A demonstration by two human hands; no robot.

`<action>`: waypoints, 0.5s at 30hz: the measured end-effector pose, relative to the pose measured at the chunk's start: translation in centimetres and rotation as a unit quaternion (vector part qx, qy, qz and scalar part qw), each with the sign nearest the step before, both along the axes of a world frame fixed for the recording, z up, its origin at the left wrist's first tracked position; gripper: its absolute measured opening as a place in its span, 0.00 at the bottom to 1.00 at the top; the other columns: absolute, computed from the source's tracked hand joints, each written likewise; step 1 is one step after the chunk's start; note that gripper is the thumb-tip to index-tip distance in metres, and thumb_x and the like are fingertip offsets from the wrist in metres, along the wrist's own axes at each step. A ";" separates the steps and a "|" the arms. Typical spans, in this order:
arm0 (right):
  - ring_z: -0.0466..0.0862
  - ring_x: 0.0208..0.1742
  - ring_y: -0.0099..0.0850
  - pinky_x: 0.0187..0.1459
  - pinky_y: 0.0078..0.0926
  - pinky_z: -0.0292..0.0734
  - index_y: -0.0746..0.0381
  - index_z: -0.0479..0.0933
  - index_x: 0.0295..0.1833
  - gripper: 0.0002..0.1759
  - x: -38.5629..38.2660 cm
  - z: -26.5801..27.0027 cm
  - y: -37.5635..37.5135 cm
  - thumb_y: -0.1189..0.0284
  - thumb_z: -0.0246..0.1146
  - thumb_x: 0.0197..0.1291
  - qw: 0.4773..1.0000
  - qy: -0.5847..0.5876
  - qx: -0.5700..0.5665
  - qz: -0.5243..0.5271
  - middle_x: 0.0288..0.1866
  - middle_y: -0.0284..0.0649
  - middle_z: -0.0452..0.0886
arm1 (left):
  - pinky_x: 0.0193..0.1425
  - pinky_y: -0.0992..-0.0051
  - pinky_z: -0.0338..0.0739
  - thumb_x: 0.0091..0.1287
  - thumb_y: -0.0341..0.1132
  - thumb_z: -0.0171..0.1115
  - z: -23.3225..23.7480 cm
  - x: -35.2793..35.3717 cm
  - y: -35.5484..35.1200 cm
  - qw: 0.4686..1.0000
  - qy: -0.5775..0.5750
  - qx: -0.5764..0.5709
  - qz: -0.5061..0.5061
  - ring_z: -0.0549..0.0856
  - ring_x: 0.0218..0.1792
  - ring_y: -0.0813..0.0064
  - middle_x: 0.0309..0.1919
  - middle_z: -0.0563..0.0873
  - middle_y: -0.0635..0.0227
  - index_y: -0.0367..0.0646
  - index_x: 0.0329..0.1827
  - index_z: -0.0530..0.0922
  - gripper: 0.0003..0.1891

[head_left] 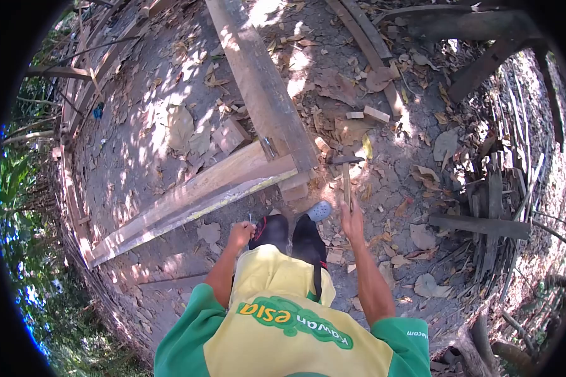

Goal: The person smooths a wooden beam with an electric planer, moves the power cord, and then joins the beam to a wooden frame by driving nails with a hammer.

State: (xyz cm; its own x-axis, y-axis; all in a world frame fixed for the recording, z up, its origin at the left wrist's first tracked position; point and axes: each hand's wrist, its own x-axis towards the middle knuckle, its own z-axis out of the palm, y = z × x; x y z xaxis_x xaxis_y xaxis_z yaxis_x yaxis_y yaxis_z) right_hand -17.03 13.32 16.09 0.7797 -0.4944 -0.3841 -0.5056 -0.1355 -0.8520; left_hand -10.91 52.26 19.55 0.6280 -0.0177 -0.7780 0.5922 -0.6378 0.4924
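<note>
My right hand (352, 220) is wrapped round the wooden handle of a hammer (346, 179). The hammer's dark metal head points away from me, above the leaf-strewn ground. Close to my knee, my left hand (239, 234) is closed on a thin, shiny nail (250, 218) that sticks up from the fingers. In front of me a long wooden beam (258, 81) meets another plank (188, 185) at a corner. The plank runs off to the left, and its near edge is pale and rough. Both hands are apart from the wood.
Small wood blocks (376, 114) lie on the ground beyond the hammer. A wood offcut (231, 135) rests beside the beam. On the right are stacked old boards (478, 226) and branches. Dry leaves (423, 236) litter the dirt, and my clog (320, 211) stands near the corner.
</note>
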 end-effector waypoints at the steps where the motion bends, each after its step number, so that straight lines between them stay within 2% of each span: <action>1: 0.71 0.18 0.21 0.20 0.25 0.70 0.64 0.73 0.53 0.17 -1.5 4.1 0.1 0.60 0.56 0.71 0.992 -0.047 -0.120 -0.010 0.21 0.31 0.70 | 0.30 0.74 0.74 0.68 0.36 0.60 -1.0 0.6 -0.1 1.000 -0.010 -0.003 -0.003 0.81 0.23 0.80 0.21 0.83 0.69 0.37 0.29 0.82 0.12; 2: 0.72 0.20 0.21 0.23 0.26 0.70 0.64 0.73 0.48 0.16 -3.2 7.9 0.0 0.60 0.57 0.71 0.995 -0.031 -0.094 -0.031 0.21 0.30 0.70 | 0.30 0.74 0.75 0.68 0.35 0.60 -3.6 0.8 0.4 0.999 0.001 -0.018 0.030 0.82 0.23 0.78 0.22 0.84 0.69 0.37 0.30 0.83 0.11; 3: 0.73 0.23 0.21 0.25 0.26 0.70 0.64 0.72 0.43 0.15 -4.1 10.9 -0.5 0.60 0.58 0.71 0.996 -0.017 -0.068 -0.048 0.22 0.30 0.69 | 0.30 0.74 0.75 0.68 0.36 0.60 -4.7 1.7 0.0 1.000 0.010 -0.014 0.015 0.82 0.23 0.77 0.22 0.84 0.68 0.38 0.30 0.83 0.11; 6: 0.76 0.28 0.22 0.32 0.24 0.70 0.63 0.73 0.37 0.17 -3.7 15.4 -5.1 0.59 0.57 0.71 0.989 0.004 0.101 -0.105 0.25 0.34 0.74 | 0.31 0.72 0.76 0.66 0.37 0.61 -6.4 4.3 -2.0 0.999 0.019 0.017 -0.046 0.84 0.23 0.75 0.22 0.86 0.68 0.40 0.29 0.84 0.12; 9: 0.74 0.25 0.22 0.29 0.20 0.68 0.63 0.70 0.32 0.18 2.1 19.2 -9.7 0.62 0.53 0.74 0.970 -0.174 0.104 -0.132 0.22 0.31 0.70 | 0.31 0.71 0.76 0.65 0.38 0.62 -8.1 7.3 -5.1 0.995 -0.008 0.022 -0.098 0.84 0.23 0.74 0.23 0.86 0.67 0.40 0.28 0.84 0.12; 10: 0.73 0.23 0.22 0.28 0.21 0.71 0.64 0.72 0.32 0.20 4.7 21.5 -10.4 0.63 0.49 0.76 0.940 -0.287 0.137 -0.126 0.21 0.31 0.67 | 0.31 0.71 0.76 0.65 0.38 0.62 -8.5 8.3 -6.6 0.996 -0.017 0.006 -0.089 0.84 0.23 0.74 0.22 0.86 0.67 0.40 0.28 0.84 0.12; 13: 0.74 0.25 0.23 0.29 0.23 0.75 0.64 0.75 0.35 0.21 12.1 30.8 -12.9 0.61 0.47 0.77 0.827 -0.539 0.160 -0.006 0.22 0.32 0.70 | 0.31 0.71 0.76 0.64 0.37 0.63 -8.4 11.8 -11.8 0.998 -0.034 -0.043 -0.036 0.83 0.23 0.73 0.22 0.85 0.66 0.39 0.28 0.84 0.12; 15: 0.74 0.23 0.24 0.30 0.25 0.79 0.63 0.77 0.39 0.21 16.6 38.5 -15.3 0.61 0.45 0.77 0.775 -0.613 0.111 0.104 0.24 0.33 0.72 | 0.31 0.70 0.76 0.64 0.37 0.63 -6.8 14.4 -15.3 0.997 -0.011 -0.079 0.011 0.83 0.23 0.73 0.21 0.85 0.66 0.38 0.27 0.84 0.12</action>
